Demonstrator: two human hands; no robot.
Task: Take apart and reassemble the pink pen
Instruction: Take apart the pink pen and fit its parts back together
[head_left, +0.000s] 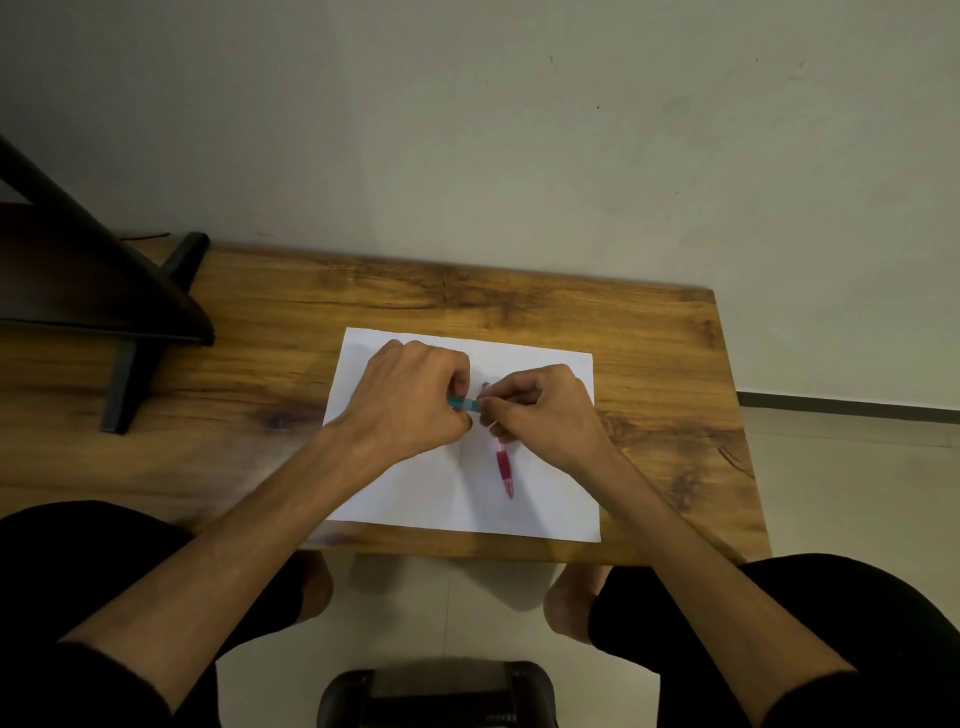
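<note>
Gripping the teal pen (462, 403) between left hand (410, 400) and right hand (540, 410), both closed, you risk neglecting the pink pen (505, 467).

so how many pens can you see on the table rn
2. A teal pen is gripped between the left hand and the right hand. The pink pen lies on the white paper, its upper end hidden under the right hand.
</note>
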